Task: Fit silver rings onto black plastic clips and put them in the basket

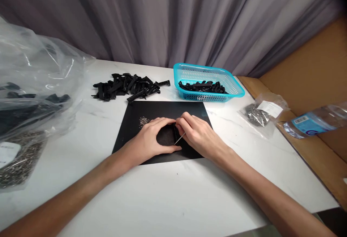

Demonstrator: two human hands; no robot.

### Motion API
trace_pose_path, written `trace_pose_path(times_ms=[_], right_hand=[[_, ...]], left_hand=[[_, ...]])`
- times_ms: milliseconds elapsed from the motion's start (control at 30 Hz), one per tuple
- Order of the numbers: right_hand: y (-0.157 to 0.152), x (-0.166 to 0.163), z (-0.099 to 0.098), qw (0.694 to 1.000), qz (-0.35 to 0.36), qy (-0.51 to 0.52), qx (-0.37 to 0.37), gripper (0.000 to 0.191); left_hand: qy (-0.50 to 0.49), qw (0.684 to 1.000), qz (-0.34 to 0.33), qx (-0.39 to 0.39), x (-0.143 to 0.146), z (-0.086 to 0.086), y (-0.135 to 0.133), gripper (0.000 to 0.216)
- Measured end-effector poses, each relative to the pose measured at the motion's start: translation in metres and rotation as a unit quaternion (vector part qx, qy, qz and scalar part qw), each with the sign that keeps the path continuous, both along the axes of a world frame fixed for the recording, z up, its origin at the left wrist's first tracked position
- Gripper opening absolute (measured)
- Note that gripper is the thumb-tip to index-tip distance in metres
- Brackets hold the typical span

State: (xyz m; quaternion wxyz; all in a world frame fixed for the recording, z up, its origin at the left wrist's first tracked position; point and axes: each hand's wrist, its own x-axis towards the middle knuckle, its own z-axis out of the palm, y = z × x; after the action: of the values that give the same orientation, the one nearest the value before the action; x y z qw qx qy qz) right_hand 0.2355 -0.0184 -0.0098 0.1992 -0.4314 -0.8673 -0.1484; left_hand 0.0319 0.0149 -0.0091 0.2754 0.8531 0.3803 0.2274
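Observation:
Both my hands rest on a black mat (pixel 141 114) on the white table. My left hand (pixel 150 139) curls its thumb and fingers round a small black clip part (pixel 175 133) that stands between the two hands. My right hand (pixel 196 132) is closed in a pinch on a thin metal pin (pixel 180 138) held against that part. A small heap of tiny metal springs (pixel 143 121) lies on the mat just beyond my left hand.
A pile of black clip parts (pixel 130 85) lies behind the mat. A turquoise basket (pixel 233 89) at the back right holds more black parts. Clear bags (pixel 32 85) of parts and springs fill the left; a small bag (pixel 257 114), a bottle (pixel 314 121) and cardboard (pixel 311 70) sit right.

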Motion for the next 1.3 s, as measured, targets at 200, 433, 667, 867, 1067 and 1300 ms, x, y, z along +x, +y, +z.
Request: trace_pose_path(times_ms=[200,433,667,867,1067,1300], right_hand=[[0.000,-0.003,0.001,0.999,-0.020,0.021,-0.018,0.018],[-0.002,0.000,-0.004,0.999,-0.018,0.034,-0.029,0.015],[-0.003,0.003,-0.003,0.998,-0.011,0.047,-0.031,0.021],[-0.002,0.000,0.000,0.998,-0.022,0.046,-0.024,0.023],[-0.003,0.001,-0.007,0.982,-0.023,0.172,-0.080,0.016],[-0.007,0.009,-0.021,0.946,0.037,0.315,-0.067,0.019]], left_hand=[[0.003,1.000,-0.001,0.012,0.000,-0.003,0.001,0.060],[0.004,1.000,0.016,0.014,-0.001,-0.003,0.002,0.065],[0.002,1.000,0.013,0.010,0.000,-0.002,0.000,0.061],[0.002,1.000,0.016,0.007,0.000,-0.001,0.001,0.063],[0.008,1.000,0.018,0.007,-0.001,-0.004,0.000,0.065],[-0.006,1.000,0.008,0.003,-0.003,-0.007,0.000,0.062]])
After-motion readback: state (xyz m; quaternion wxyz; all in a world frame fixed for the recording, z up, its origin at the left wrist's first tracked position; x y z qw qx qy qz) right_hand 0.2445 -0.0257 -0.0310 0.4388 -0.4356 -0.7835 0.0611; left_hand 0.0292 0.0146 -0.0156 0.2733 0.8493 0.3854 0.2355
